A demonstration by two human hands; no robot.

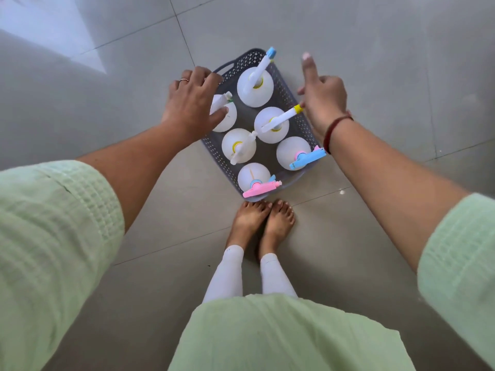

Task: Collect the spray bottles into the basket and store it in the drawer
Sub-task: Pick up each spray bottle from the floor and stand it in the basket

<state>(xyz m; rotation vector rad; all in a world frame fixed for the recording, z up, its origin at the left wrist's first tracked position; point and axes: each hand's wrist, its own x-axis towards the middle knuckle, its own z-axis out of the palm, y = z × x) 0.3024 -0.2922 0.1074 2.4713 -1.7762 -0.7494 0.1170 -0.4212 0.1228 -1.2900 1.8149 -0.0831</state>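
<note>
A dark grey perforated basket (292,84) stands on the floor just in front of my bare feet. Several white spray bottles stand upright in it, among them one with a blue nozzle (255,85), one with a yellow nozzle (272,124), one with a blue trigger head (293,153) and one with a pink trigger head (254,179). My left hand (191,103) hovers over the basket's left rim, fingers spread, thumb against a partly hidden bottle (226,120). My right hand (322,99) is at the right rim beside the yellow nozzle, index finger pointing away, holding nothing.
Grey floor tiles (375,49) surround the basket on all sides. A bright patch of light (53,28) lies on the floor at the far left. My feet (263,220) touch the basket's near edge. No drawer is in view.
</note>
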